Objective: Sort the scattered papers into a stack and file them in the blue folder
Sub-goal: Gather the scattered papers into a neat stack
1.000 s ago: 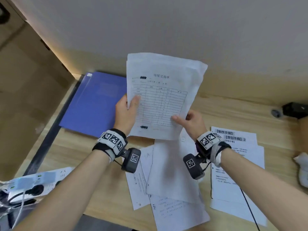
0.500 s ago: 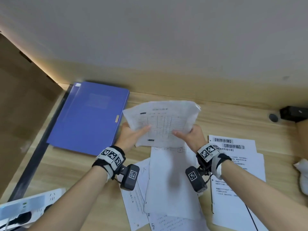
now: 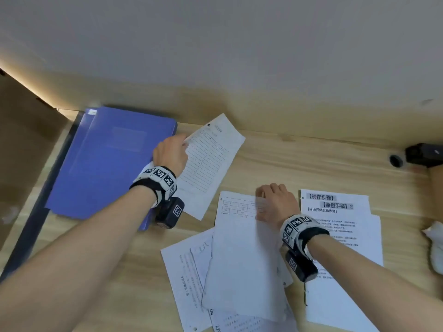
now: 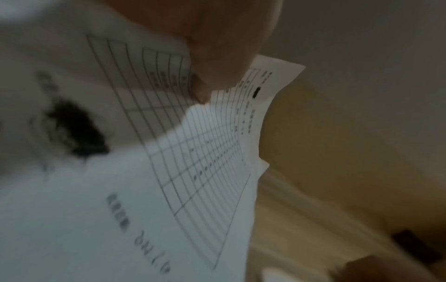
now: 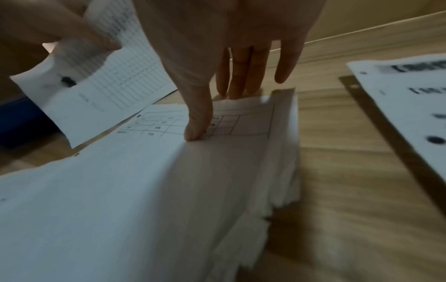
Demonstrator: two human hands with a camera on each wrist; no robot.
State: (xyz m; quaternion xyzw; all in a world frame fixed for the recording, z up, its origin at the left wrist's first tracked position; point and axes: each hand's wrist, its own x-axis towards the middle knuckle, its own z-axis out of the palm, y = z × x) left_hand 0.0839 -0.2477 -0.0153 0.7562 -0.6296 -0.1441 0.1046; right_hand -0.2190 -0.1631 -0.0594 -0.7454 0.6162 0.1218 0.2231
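My left hand [image 3: 170,153] pinches a few gathered sheets [image 3: 211,161] with a printed table, holding them tilted just above the desk beside the closed blue folder [image 3: 107,161]. The left wrist view shows my thumb [image 4: 217,47] on these sheets [image 4: 169,190]. My right hand [image 3: 275,203] rests on the top end of a loose sheet [image 3: 239,248] lying on the desk. In the right wrist view its thumb [image 5: 195,131] presses on that sheet [image 5: 120,190], and its straight fingers [image 5: 241,80] reach the sheet's far edge.
More printed sheets [image 3: 335,212] lie to the right, and others [image 3: 187,283] stick out under the loose sheet near the front edge. A black object [image 3: 424,154] and a white crumpled thing [image 3: 436,248] sit at the far right. A wall runs along the desk's back.
Both hands held the gathered sheets upright, then lowered them. My right hand has let go and dropped onto the loose sheet; my left hand carries the sheets alone, further left by the folder.
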